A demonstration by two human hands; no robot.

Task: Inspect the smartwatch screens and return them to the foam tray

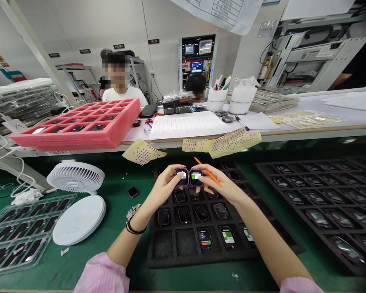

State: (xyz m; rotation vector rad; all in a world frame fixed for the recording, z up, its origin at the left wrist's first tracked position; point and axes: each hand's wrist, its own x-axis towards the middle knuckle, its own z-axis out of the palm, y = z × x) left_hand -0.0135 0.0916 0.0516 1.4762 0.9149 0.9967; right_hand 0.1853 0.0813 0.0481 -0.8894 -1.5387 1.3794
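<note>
Head view, items nearest first: pink sleeves (102, 276) at both wrists; black bands (136, 228) around the left wrist. Left hand (164, 186), fingers curled, has hold of a smartwatch (181, 177) with a lit screen. Right hand (224, 184), partly closed, pinches an orange pencil-like stick (209, 172) and sits just beside a second lit smartwatch (196, 177); whether it grips that watch cannot be told. Both watches are held just above a black foam tray (183, 260), which carries further smartwatches (205, 238) in its compartments. Second black foam tray (271, 171), to the right, also filled with watches. Green bench mat (131, 260) beneath, bearing one loose watch (133, 192), a white desk fan (76, 177) and a clear plastic tray (18, 240). Farther on: dotted sticker sheets (142, 151) at the bench edge, a stacked pink foam tray (76, 130), a printed form (186, 125) and white cups (216, 99). Beyond the bench, a seated person in a white shirt (122, 94) and a wall-mounted control panel (198, 57).
</note>
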